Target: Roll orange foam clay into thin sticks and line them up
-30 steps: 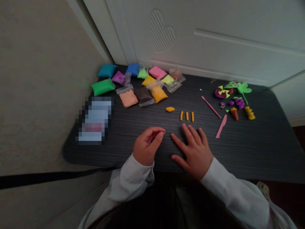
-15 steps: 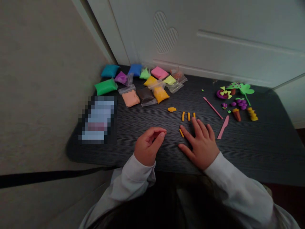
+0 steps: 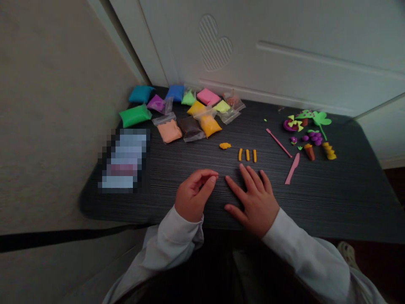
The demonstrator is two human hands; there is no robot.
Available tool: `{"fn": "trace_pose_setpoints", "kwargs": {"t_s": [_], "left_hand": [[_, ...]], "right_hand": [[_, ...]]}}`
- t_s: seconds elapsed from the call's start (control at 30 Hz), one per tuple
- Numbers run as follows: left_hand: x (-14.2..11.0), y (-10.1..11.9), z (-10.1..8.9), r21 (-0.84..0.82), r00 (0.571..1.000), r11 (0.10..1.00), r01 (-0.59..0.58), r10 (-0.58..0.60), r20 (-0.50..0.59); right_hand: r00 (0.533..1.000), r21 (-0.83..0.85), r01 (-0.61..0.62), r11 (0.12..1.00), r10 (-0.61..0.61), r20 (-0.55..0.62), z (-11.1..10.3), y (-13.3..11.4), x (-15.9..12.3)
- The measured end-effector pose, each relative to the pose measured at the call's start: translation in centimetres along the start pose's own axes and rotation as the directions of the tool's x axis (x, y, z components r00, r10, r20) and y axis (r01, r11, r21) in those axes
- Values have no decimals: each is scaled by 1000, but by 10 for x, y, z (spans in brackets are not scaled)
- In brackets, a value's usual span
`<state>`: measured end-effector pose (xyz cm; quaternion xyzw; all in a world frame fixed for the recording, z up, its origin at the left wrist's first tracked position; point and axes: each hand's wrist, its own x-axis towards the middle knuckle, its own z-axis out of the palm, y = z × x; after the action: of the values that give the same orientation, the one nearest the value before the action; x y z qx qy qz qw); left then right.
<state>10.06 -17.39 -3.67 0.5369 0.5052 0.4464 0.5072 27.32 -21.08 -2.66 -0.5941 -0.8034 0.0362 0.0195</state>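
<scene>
My left hand [image 3: 194,196] rests at the table's near side, its thumb tip against its fingertips. Nothing shows in that pinch. To its right, my right hand [image 3: 255,200] lies flat over the dark table [image 3: 177,160], palm down and fingers spread. Just past its fingertips, three short orange clay rolls stand side by side: a left one [image 3: 240,154], a middle one [image 3: 247,155] and a right one [image 3: 255,156]. The fourth roll seen earlier is out of sight, and whether it lies under the right hand I cannot tell. Left of the row sits an orange clay lump [image 3: 225,146].
Bags of coloured clay, such as a green one [image 3: 135,115] and a peach one [image 3: 169,130], lie at the back left. A blurred-out phone-like object [image 3: 125,160] is at left. At right are a pink stick tool [image 3: 278,142], a pink knife [image 3: 292,169] and clay figures [image 3: 315,137].
My right hand has drawn back toward me and left, uncovering the end of the right-hand roll. The fourth roll by its index finger no longer shows. My left hand keeps its pinch.
</scene>
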Motion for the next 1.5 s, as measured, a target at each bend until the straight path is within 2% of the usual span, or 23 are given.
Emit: {"fn": "trace_pose_setpoints", "kwargs": {"t_s": [0.1, 0.17, 0.27, 0.3, 0.4, 0.43, 0.57, 0.7, 0.87, 1.0, 1.13, 1.27, 1.3, 1.43, 1.5], "left_hand": [[-1, 1, 0, -15, 1000, 1000, 2, -2, -6], [0, 2, 0, -8, 1000, 1000, 9, -9, 0], [0, 2, 0, -5, 1000, 1000, 8, -8, 3], [0, 2, 0, -10, 1000, 1000, 2, -2, 2], [0, 0, -1, -26, 1000, 1000, -11, 12, 12], [0, 0, -1, -25, 1000, 1000, -12, 13, 17], [0, -1, -1, -4, 1000, 1000, -9, 9, 14], [-1, 0, 0, -12, 1000, 1000, 2, -2, 6], [0, 1, 0, -13, 1000, 1000, 1, 0, 16], [-1, 2, 0, -16, 1000, 1000, 0, 1, 10], [-2, 1, -1, -4, 1000, 1000, -8, 8, 8], [-2, 0, -1, -11, 1000, 1000, -19, 19, 11], [-2, 0, -1, -10, 1000, 1000, -18, 18, 13], [-3, 0, -1, 5, 1000, 1000, 0, 0, 12], [-3, 0, -1, 9, 1000, 1000, 3, -3, 6]], "right_hand": [[995, -35, -95, 995, 94, -36, -1, 1, 0], [997, -27, -63, 998, 62, -36, -1, -1, -1], [998, 8, 63, 998, -63, 4, 0, -4, -3], [998, 7, 61, 998, -61, 4, 0, -4, -3], [997, -27, -70, 997, 69, -35, 0, -2, -2], [997, -29, -75, 997, 74, -34, 0, -1, -2], [999, -8, 50, 999, -50, 5, 0, 1, -3], [994, -59, -88, 994, 84, -70, -1, 4, -3], [998, -7, 62, 998, -62, 4, -1, 1, -3], [994, -60, -95, 994, 91, -68, -1, 2, -2], [998, -20, 57, 998, -57, -1, -1, 2, -2], [995, -43, -90, 995, 87, -57, 0, 2, -2], [994, -45, -94, 995, 92, -59, 0, 2, -3], [999, -13, 47, 999, -47, -13, 1, -3, -4], [999, -29, -9, 1000, 8, -34, 1, -3, -3]]}}
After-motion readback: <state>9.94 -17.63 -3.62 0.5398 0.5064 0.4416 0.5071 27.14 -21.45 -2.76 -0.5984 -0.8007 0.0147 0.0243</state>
